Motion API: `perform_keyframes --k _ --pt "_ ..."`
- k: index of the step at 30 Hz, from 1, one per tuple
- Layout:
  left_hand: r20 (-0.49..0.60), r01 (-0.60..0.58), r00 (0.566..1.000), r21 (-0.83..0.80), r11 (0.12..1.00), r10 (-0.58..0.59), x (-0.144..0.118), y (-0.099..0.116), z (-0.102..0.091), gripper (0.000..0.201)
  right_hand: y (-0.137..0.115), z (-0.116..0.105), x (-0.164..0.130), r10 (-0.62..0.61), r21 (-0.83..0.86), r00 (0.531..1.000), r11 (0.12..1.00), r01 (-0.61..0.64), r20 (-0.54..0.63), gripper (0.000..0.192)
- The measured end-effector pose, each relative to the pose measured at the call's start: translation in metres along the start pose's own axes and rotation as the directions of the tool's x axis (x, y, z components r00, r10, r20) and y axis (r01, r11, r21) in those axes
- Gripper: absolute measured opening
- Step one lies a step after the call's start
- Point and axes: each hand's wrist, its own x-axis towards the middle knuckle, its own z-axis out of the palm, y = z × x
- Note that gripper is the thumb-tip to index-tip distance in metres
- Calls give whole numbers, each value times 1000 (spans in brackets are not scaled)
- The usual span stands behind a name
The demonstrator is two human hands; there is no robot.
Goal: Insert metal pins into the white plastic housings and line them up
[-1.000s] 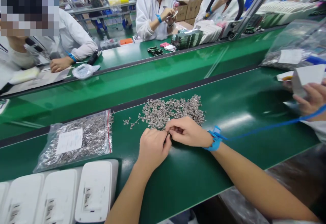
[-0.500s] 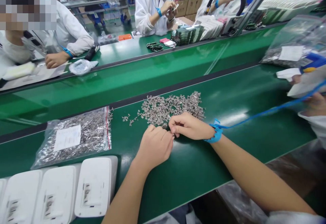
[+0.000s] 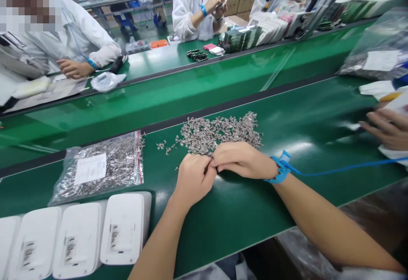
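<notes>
My left hand (image 3: 195, 179) is closed, its thumb and fingers pressed together toward my right hand (image 3: 242, 159). The right is closed in a pinch as well, and the fingertips of both meet just in front of a loose pile of small metal parts (image 3: 204, 134). Whatever lies between the fingertips is hidden. A blue wrist strap (image 3: 279, 168) with a cord circles my right wrist. Left of the pile, a clear zip bag (image 3: 123, 161) full of similar metal parts lies flat, a white label on it.
Several white plastic housings (image 3: 126, 224) stand in a row at the lower left. A co-worker's hand (image 3: 390, 129) is at the right, below another bag of parts (image 3: 360, 65). Beyond the green divider (image 3: 191, 89), people in white coats sit at another bench.
The view has shifted slightly. My hands remain together, but the small dark piece seen between my fingertips is now hidden. The co-worker's fingers at the right are more spread.
</notes>
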Motion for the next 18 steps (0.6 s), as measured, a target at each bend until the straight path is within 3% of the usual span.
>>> perform_keyframes --k 3,7,10,13,15,18 --pt "133 -40 990 -14 999 42 -1 1 0 27 1 -2 0 -37 -39 999 999 38 36 23" --pt "178 -141 974 -18 990 142 -3 4 0 30 1 -3 1 150 9 985 988 -152 80 27" --pt "88 -182 980 44 982 177 -2 5 -1 29 2 1 2 269 105 958 954 -280 102 33" --pt "-77 -123 988 146 982 135 -1 2 -2 30 -1 8 3 337 220 932 907 -359 131 41" --pt "-148 -75 984 176 981 102 0 0 -1 32 -3 10 3 320 236 937 908 -345 140 42" --pt "-135 -75 986 182 981 100 0 -3 0 32 -6 9 3 241 86 969 966 -245 57 35"
